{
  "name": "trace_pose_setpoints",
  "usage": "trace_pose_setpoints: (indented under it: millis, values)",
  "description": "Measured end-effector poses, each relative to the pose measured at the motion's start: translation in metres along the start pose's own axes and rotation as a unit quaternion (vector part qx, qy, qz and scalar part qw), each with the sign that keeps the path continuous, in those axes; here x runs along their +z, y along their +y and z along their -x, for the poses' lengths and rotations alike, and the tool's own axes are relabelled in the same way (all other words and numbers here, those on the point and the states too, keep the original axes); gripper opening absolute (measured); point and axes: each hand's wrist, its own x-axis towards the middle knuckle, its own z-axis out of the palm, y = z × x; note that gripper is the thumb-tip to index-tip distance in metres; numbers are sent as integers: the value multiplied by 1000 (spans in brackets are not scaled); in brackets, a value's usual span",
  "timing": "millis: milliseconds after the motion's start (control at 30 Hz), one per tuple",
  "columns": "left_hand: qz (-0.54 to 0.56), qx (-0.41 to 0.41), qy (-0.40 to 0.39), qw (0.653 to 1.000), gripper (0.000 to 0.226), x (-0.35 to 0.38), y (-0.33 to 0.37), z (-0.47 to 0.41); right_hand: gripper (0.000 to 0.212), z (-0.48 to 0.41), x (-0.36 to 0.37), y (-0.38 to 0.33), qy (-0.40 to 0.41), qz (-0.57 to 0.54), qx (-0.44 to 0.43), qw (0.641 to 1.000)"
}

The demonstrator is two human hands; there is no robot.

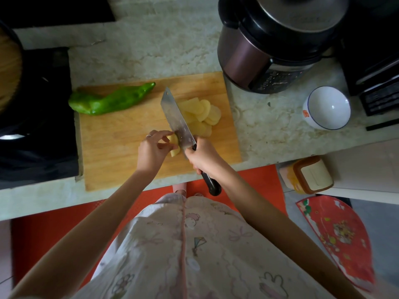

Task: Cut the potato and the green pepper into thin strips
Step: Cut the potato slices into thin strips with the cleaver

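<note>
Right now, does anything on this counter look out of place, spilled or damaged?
Only mildly: the long green pepper overhangs the left edge of the rectangular wooden cutting board, its thick end toward the black cooktop. Nothing looks spilled or damaged.

Rice cooker (269,44) and white bowl (327,107) stand on the counter (151,50).

Dim, soft light with weak shadows on worktop (172,50); faint glare on cooker lid (302,16) and bowl (328,106). Near-black hob (38,126) at left. Wide-angle bending at edges; lower corners blurred.
</note>
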Motion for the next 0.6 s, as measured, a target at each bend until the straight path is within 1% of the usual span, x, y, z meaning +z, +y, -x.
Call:
trace_pose_setpoints:
  millis: [67, 100, 167, 200, 300, 333, 467, 600]
  values:
    - [-3, 6, -1, 1000, 38, 0, 0, 0, 9, 1, 1, 1, 4, 5, -9, 1000]
    - [-2, 5, 0, 1000, 38, 0, 0, 0, 8, 2, 1, 1, 6, 8, -10, 1000]
    - [0, 2, 2, 1000, 37, 1, 1, 0, 17, 2, 1, 2, 13, 22, -12, 1000]
    - [2, 2, 3, 1000, 37, 1, 1, 0, 18, 3, 2, 3, 16, 28, -16, 999]
    - [4, 2, 2, 1000, 37, 0, 1, 1, 5, 4, 5, 4, 23, 40, -33, 998]
    - [4, 2, 2, 1000, 37, 0, 1, 1, 5, 4, 6, 5, 27, 43, -37, 998]
    - [0, 7, -1, 1000, 37, 0, 1, 1, 9, 2, 9, 8, 31, 34, -31, 998]
    - [-14, 5, -2, 1000, 35, -1, 1, 1, 18, 1, 12, 10, 39, 36, -30, 998]
